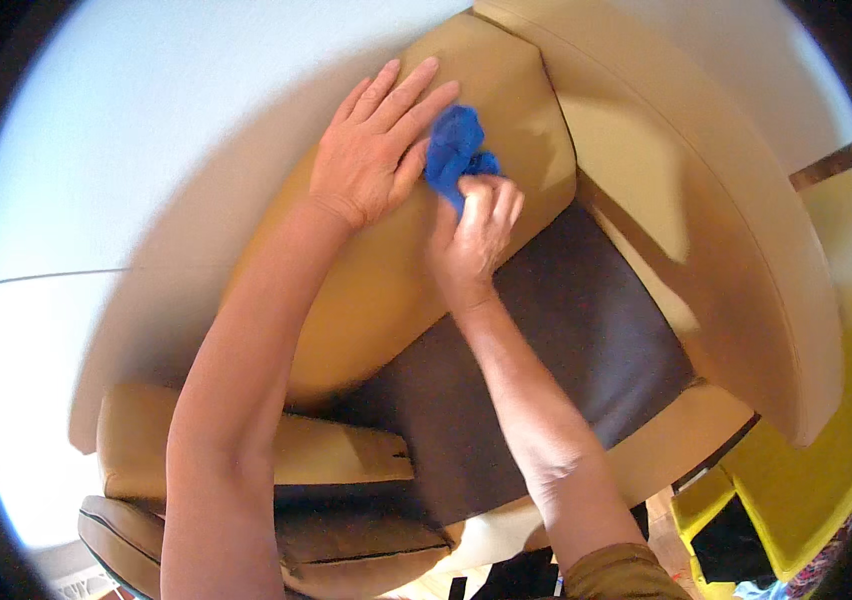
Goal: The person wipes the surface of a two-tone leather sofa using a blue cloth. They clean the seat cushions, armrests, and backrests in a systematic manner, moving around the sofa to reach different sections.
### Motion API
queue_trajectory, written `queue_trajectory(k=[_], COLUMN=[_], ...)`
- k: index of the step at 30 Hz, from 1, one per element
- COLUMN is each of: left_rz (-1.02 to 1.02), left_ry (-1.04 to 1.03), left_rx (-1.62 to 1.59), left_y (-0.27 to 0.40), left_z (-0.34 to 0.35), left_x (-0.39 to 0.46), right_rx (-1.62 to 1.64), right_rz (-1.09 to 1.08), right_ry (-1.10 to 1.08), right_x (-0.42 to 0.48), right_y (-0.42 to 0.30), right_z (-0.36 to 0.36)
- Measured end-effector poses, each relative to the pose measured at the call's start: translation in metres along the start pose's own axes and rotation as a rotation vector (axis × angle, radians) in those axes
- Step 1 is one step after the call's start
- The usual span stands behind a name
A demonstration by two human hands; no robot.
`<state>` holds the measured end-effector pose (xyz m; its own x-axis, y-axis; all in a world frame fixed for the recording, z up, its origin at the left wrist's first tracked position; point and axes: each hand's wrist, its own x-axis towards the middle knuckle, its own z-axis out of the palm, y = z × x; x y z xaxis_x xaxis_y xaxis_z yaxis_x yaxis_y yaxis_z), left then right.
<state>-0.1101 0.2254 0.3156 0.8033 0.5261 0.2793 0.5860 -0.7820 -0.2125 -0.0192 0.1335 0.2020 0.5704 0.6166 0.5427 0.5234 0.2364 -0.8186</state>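
A tan back cushion [373,315] of a sofa, apparently leather or leatherette, leans in front of me. My left hand [377,146] lies palm down near its upper edge, fingers extended and somewhat spread, with nothing in it. Just to the right, my right hand [482,225] grips a crumpled blue cloth [454,146] between thumb and curled fingers. The cloth appears to lie against the cushion's face, close to my left thumb. Below the cushion is a dark brown seat base [576,300].
A tan side panel [733,247] curves up on the right. Another tan cushion [343,450] lies at lower left, above a brown padded piece [366,547]. Yellow upholstered furniture [793,480] stands at lower right. A pale wall [96,180] rises behind the sofa.
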Motion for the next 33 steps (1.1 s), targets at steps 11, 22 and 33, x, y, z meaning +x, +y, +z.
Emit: queue_trajectory(k=[11, 22, 33], left_rz=[0.017, 0.378, 0.372], left_ry=[0.05, -0.386, -0.286], left_rx=[-0.005, 0.315, 0.353], left_y=[0.002, 0.041, 0.047], left_z=[0.0, 0.006, 0.009], left_x=[0.001, 0.013, 0.01], right_rx=[-0.176, -0.085, 0.071], right_rz=[0.043, 0.221, 0.252], right_ry=[0.195, 0.16, 0.175], right_x=[0.037, 0.003, -0.062], right_y=[0.048, 0.074, 0.045], right_z=[-0.005, -0.012, 0.0])
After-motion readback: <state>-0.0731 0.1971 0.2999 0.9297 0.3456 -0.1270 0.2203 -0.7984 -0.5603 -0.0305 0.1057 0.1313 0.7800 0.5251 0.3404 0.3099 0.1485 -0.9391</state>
